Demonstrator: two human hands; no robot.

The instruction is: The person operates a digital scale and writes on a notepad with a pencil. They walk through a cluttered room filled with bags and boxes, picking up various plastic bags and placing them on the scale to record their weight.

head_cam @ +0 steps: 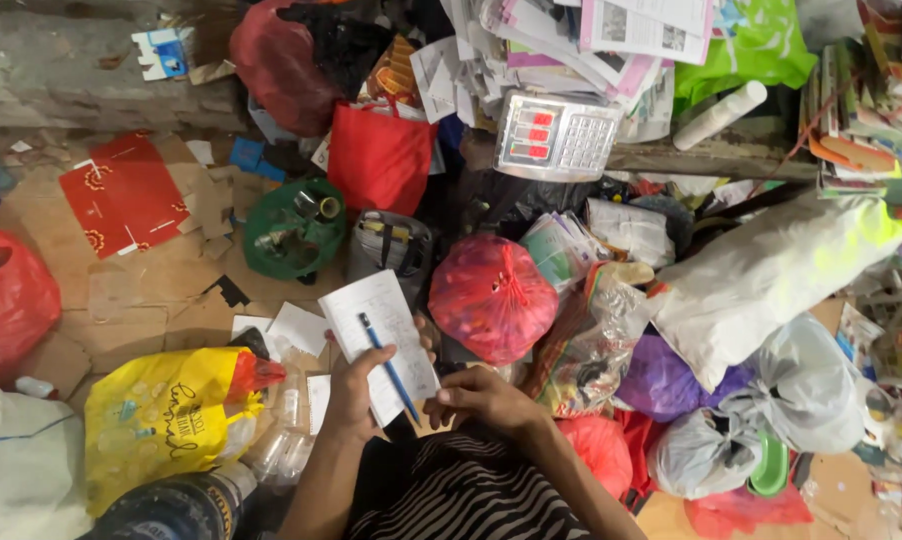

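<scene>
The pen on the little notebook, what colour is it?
Blue. The pen lies across the white notebook; the head view shows it.

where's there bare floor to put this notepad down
Bare cardboard floor lies between the red card, green basin and yellow bag. Right of the notepad it is packed: red net bag, white sack, tied bags throughout.
</scene>
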